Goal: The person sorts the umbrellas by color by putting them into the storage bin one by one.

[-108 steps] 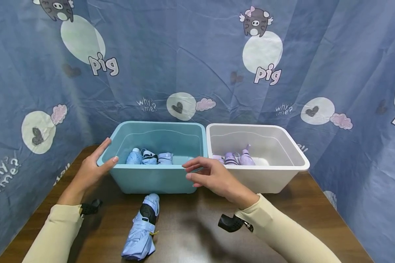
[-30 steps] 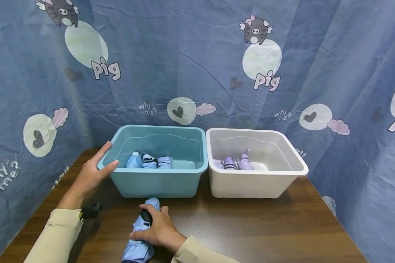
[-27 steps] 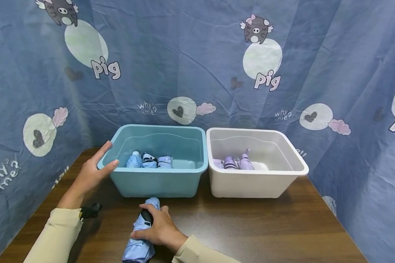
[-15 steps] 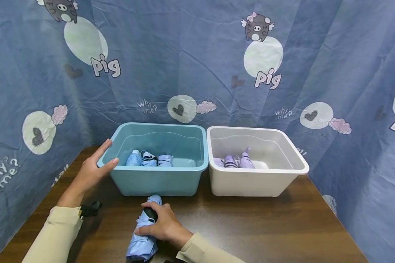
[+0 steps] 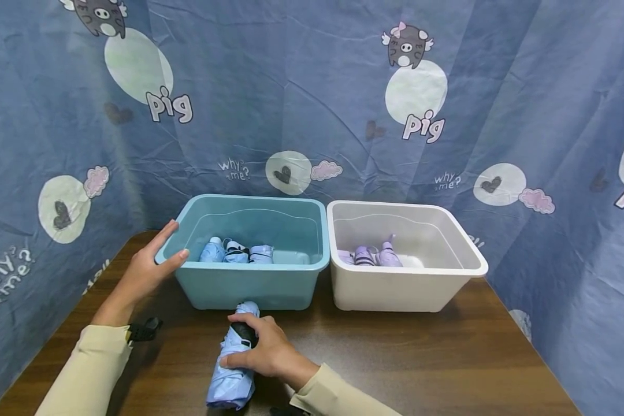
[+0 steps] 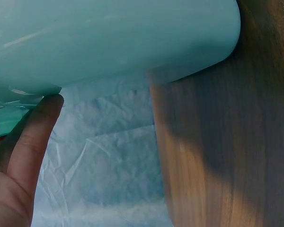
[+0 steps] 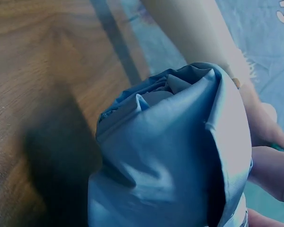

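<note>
My right hand [image 5: 273,352] grips a folded light-blue umbrella [image 5: 229,384] in front of the teal bin, thumb on the near side and fingers over its black part. Its far end overlaps the bin's lower front edge in the head view. In the right wrist view the umbrella's gathered cloth end [image 7: 165,142] shows above a dark shadow on the table. My left hand [image 5: 145,271] rests at the left front corner of the teal bin [image 5: 244,289], thumb and fingers spread. A straight finger [image 6: 35,142] touches the bin beneath its rim in the left wrist view.
Several folded blue umbrellas [image 5: 236,252] lie side by side in the teal bin. Right beside it stands a white bin [image 5: 411,292] holding several purple umbrellas [image 5: 387,255]. Both stand on a brown wooden table [image 5: 421,358], before a blue printed curtain [image 5: 333,75].
My right hand has come down from near the bins and taken hold of the umbrella. Over the last second it has shifted the umbrella slightly forward and right. The left hand stays put.
</note>
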`<state>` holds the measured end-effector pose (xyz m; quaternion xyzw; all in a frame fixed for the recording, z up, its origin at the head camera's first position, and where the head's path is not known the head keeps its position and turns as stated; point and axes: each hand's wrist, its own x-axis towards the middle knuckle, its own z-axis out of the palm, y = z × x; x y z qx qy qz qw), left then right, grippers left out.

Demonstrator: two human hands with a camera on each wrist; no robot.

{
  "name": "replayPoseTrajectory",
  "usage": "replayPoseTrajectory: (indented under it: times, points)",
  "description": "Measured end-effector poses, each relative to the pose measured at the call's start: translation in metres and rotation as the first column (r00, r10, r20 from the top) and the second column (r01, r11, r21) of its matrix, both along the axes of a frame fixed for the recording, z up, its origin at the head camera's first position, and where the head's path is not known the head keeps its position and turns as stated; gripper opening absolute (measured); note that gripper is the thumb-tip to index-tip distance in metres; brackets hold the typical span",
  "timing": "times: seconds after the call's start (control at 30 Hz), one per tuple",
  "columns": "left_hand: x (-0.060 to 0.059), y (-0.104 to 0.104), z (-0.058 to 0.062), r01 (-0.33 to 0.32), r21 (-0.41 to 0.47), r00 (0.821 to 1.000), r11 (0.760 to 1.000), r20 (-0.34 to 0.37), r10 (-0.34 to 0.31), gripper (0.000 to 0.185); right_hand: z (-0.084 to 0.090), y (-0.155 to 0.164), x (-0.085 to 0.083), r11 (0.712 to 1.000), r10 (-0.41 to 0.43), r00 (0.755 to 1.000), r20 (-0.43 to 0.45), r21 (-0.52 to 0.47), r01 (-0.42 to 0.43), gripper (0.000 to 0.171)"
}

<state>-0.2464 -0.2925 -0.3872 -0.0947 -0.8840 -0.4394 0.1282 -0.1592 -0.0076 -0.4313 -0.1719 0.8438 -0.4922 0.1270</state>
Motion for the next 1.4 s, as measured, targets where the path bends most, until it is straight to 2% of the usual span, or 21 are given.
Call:
replayPoseTrajectory:
  times: [0.27, 0.63, 0.87, 1.2, 1.4]
  points:
    - [0.0, -0.001, 0.002, -0.003, 0.008, 1.0, 1.0, 0.016, 0.003, 0.079, 0.017, 0.014, 0.004, 0.999, 0.042, 0.999, -0.035, -0.023, -0.043, 0.058]
    - [0.002, -0.001, 0.001, 0.011, 0.022, 1.0, 1.0, -0.007, -0.011, 0.077, 0.046, 0.04, 0.009, 0.992, 0.111, 0.991, -0.073, -0.051, -0.115, 0.061]
    - [0.001, -0.002, 0.0, 0.008, 0.016, 1.0, 1.0, -0.004, -0.008, 0.076, 0.065, 0.052, 0.013, 0.982, 0.144, 0.99, 0.002, -0.127, -0.143, 0.061]
    - [-0.001, -0.003, -0.001, 0.016, 0.012, 1.0, 1.0, -0.01, -0.015, 0.076, 0.093, 0.07, 0.019, 0.971, 0.203, 0.979, -0.002, -0.129, -0.202, 0.063]
    - [-0.001, -0.003, -0.002, 0.02, 0.003, 1.0, 1.0, -0.005, -0.02, 0.075, 0.115, 0.078, 0.015, 0.974, 0.206, 0.978, -0.041, -0.091, -0.209, 0.064]
